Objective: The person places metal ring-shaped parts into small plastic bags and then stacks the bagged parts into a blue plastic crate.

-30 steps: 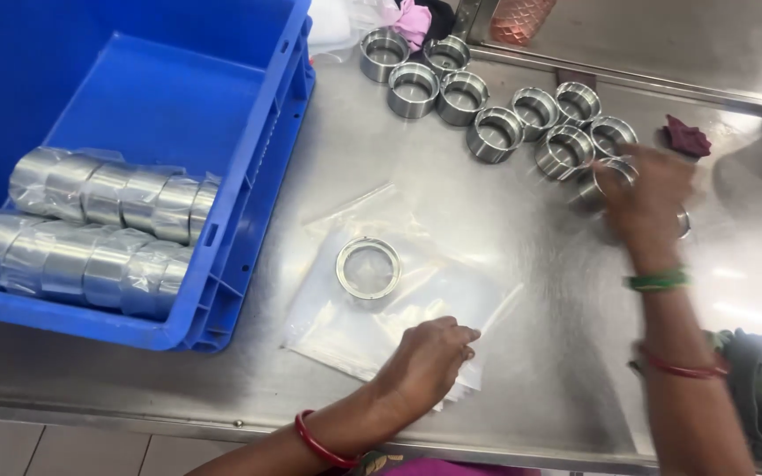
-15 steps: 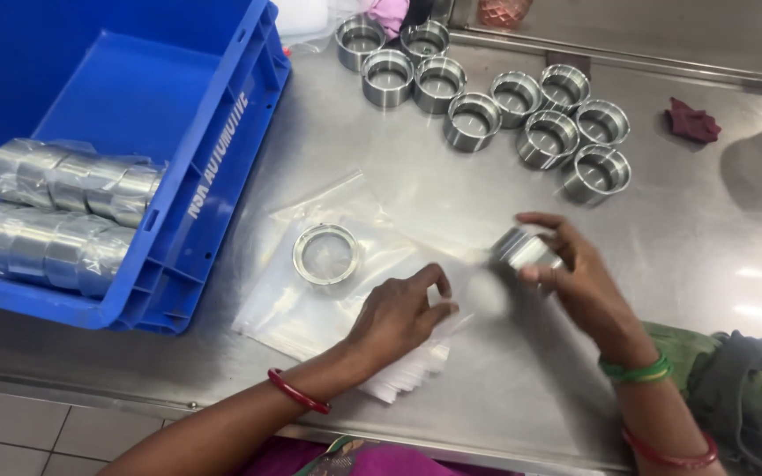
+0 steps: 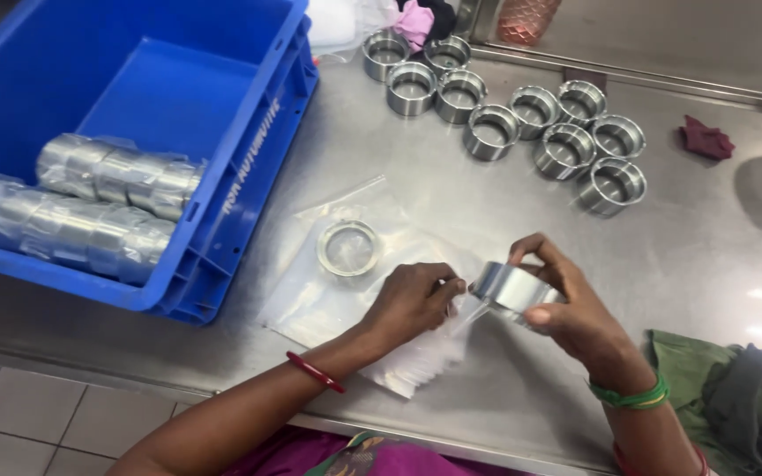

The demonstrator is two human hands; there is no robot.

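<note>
My right hand [image 3: 566, 304] grips a shiny metal ring [image 3: 506, 287] a little above the steel table, tilted on its side. My left hand [image 3: 412, 300] pinches the edge of a clear plastic bag [image 3: 434, 348] right beside that ring, fingers closed on the film. A stack of clear bags [image 3: 310, 304] lies flat under and left of my left hand. One metal ring [image 3: 348, 248] rests on that stack, inside or on top of a bag, I cannot tell which.
Several loose metal rings [image 3: 504, 123] stand in a cluster at the back of the table [image 3: 416, 203]. A blue crate [image 3: 160, 97] at left holds wrapped rolls of rings [image 3: 90, 207]. Green and grey cloths [image 3: 734, 388] lie at right, a dark red rag [image 3: 705, 138] further back.
My right hand took a ring from the far cluster and brought it to the bags in front of me. My left hand shifted from pressing the bags to pinching a bag edge.
</note>
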